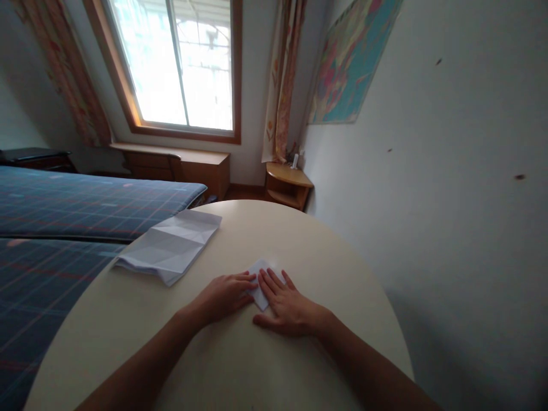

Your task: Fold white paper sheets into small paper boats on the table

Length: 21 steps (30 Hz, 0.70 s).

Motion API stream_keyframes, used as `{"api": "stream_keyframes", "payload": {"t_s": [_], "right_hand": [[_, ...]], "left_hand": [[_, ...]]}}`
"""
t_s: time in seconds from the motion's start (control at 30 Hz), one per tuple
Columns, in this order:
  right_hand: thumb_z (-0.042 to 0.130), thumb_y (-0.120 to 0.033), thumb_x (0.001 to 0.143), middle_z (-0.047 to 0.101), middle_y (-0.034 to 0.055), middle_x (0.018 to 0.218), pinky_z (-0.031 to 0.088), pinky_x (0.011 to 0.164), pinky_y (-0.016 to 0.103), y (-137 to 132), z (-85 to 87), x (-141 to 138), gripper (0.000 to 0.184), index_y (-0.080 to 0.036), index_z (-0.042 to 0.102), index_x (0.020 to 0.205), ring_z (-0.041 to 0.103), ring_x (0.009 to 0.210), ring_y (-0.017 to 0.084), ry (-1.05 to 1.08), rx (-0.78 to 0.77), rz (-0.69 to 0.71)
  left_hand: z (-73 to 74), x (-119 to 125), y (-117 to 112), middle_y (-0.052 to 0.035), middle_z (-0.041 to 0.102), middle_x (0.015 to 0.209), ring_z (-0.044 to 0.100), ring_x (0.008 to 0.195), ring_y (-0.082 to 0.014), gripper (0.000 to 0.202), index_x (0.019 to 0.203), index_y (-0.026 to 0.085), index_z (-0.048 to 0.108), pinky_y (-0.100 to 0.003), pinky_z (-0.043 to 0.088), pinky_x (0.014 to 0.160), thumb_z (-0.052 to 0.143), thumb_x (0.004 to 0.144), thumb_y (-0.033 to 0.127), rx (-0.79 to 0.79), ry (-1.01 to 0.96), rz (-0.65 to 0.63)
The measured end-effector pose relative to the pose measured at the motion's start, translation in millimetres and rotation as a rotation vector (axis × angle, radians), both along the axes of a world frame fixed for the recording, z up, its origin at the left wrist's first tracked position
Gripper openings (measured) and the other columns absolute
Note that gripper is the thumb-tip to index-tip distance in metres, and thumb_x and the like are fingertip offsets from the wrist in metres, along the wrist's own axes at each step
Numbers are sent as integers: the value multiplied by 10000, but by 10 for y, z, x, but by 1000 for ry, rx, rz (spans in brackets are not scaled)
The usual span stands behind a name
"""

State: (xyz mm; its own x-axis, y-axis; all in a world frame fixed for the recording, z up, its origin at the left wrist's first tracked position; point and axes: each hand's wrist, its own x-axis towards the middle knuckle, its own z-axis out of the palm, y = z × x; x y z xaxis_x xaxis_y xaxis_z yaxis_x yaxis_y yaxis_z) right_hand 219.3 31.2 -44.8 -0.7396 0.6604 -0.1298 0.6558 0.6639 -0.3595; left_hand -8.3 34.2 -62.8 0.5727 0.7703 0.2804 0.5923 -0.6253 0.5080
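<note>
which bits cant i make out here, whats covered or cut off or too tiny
All in the head view:
Small paper: partly covered by the right hand and left hand; full outline hidden.
Map: top cut off by the upper edge; any lettering too small.
Window: glare washes out most of the view outside.
Table: near side cut off by the bottom edge.

Left hand [225, 295], right hand [286, 307] palm-down, close together; forearms [159, 349] angled inward.
</note>
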Motion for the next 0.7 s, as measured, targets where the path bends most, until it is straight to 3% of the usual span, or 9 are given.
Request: {"api": "stream_keyframes", "payload": {"t_s": [0.23,0.47,0.6,0.7], "right_hand": [[303,-637,958,68,175,1598,13,1193,492,14,80,-27,818,-89,143,1543,12,1486,277,-29,-36,43],[357,-526,989,181,197,1579,121,1207,443,11,65,-11,724,-54,230,1522,110,1479,273,3,55,65],[444,-441,980,295,231,1537,214,1191,430,-19,60,4,656,-25,339,1477,236,1448,307,20,119,72],[467,-385,981,433,220,1466,330,1136,424,-15,125,14,518,-66,488,1388,385,1382,308,68,158,88]], "left_hand": [[91,-22,-28,-20,659,1285,610,1192,-255,349,1227,341,639,-370,496,985,633,881,295,69,194,22],[116,-19,-22,-23,673,1251,633,1156,-231,254,1167,324,668,-315,508,942,550,942,322,94,239,-23],[144,-22,-31,-18,688,1209,645,1128,-211,249,1144,328,676,-279,503,917,499,968,346,83,234,-37],[149,-32,-37,-12,693,1191,647,1121,-209,257,1129,343,681,-269,506,891,473,979,360,86,237,-32]]}}
